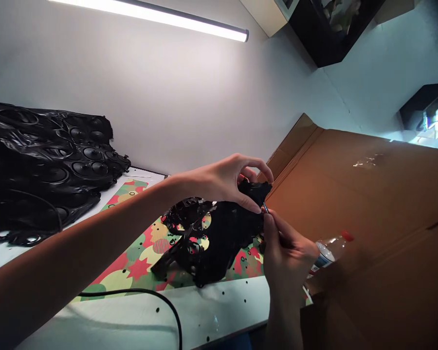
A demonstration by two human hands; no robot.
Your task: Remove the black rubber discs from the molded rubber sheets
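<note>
My left hand pinches a small black rubber-like piece between thumb and fingers, above the worktable. My right hand is closed around a slim tool with a thin metal tip, which touches or nearly touches the lower edge of that piece. Most of the tool is hidden in my fingers, so its kind does not show. Below both hands lies a heap of black rubber-like scraps, some with round cut-outs. The heap rests on a camouflage-patterned mat.
At the left is a large stack of black moulded sheets with round shapes. A black cable curves over the table's front edge. On the right stand a big cardboard box and a clear bottle with a red cap. A tube lamp glows overhead.
</note>
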